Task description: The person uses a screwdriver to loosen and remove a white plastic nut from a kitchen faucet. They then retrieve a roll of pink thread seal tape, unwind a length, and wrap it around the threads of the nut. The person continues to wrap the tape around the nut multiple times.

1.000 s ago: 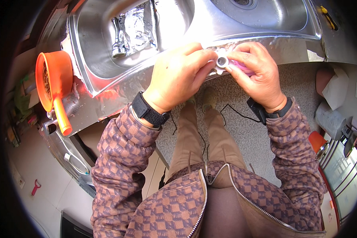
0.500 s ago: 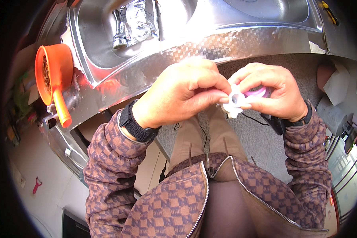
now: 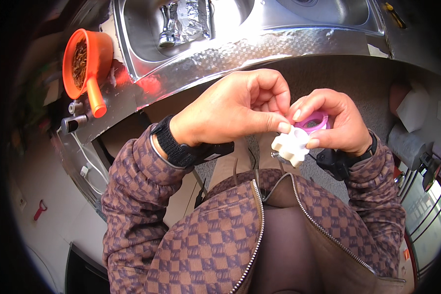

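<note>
In front of my body, above my lap, is a white lobed piece (image 3: 291, 146) shaped like a star knob, with a round hole and a small metal part at its lower edge. My left hand (image 3: 237, 109) has its thumb against the upper edge of this piece, its other fingers curled. Between the thumb and fingers of my right hand (image 3: 339, 117) sits a purple ring (image 3: 312, 121) with a grey centre. The right thumb also touches the white piece. Fingers partly hide where the ring and the white piece meet.
A metal sink (image 3: 142, 54) lies ahead, with a flashlight-like silver object (image 3: 167, 36) and a foil packet (image 3: 193, 22) in it. An orange ladle-shaped scoop (image 3: 100, 61) with brown contents rests at the counter's left end. A yellow-handled tool (image 3: 396, 17) lies far right.
The white piece has come lower and tilted, and more of the purple ring shows. My left index finger has lifted away from the thumb. The whole view has shifted.
</note>
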### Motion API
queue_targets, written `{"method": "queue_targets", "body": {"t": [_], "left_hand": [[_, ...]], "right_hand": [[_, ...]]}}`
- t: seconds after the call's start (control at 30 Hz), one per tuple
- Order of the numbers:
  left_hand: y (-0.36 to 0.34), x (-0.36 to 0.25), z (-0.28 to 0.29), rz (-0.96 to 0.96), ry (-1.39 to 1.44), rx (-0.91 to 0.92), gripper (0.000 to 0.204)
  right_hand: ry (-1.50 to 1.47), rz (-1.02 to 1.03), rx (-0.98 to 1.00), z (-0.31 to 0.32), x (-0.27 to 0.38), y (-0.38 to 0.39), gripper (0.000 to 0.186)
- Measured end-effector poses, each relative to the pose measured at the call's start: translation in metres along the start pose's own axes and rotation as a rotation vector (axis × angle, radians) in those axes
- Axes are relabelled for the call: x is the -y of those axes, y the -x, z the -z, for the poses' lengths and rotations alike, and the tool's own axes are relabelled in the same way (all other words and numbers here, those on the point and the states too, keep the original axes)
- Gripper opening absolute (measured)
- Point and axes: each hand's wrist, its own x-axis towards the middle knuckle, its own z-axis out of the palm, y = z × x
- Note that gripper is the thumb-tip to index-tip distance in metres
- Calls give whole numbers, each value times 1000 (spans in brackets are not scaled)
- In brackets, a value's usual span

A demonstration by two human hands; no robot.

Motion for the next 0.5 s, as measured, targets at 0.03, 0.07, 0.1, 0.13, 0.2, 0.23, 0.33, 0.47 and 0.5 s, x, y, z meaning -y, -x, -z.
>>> {"method": "queue_targets", "body": {"t": [0.03,0.07,0.1,0.13,0.2,0.23,0.33,0.47,0.5], "left_hand": [[2,-2,-2,-9,-9,12,15],[4,-4,-4,-15,-25,21,15],[6,-6,-6,-20,-40,29,16],[7,-9,-7,-8,-82,28,17],[10,-14,-9,15,-163,25,19],[11,-17,-11,18,-194,37,18],[15,-26,-15,39,-290,49,18],[20,-33,-22,-13,-453,-29,15],[21,-33,-23,5,-491,-63,14]], "right_hand": [[8,11,1,-4,2,2,29],[9,32,4,-7,4,4,30],[25,37,2,-10,6,6,31],[33,50,2,-13,8,8,32],[41,60,17,-19,13,12,34],[41,58,31,-22,15,13,35],[85,63,72,-30,23,16,34],[176,83,81,-37,32,18,31],[193,91,74,-38,34,18,30]]}}
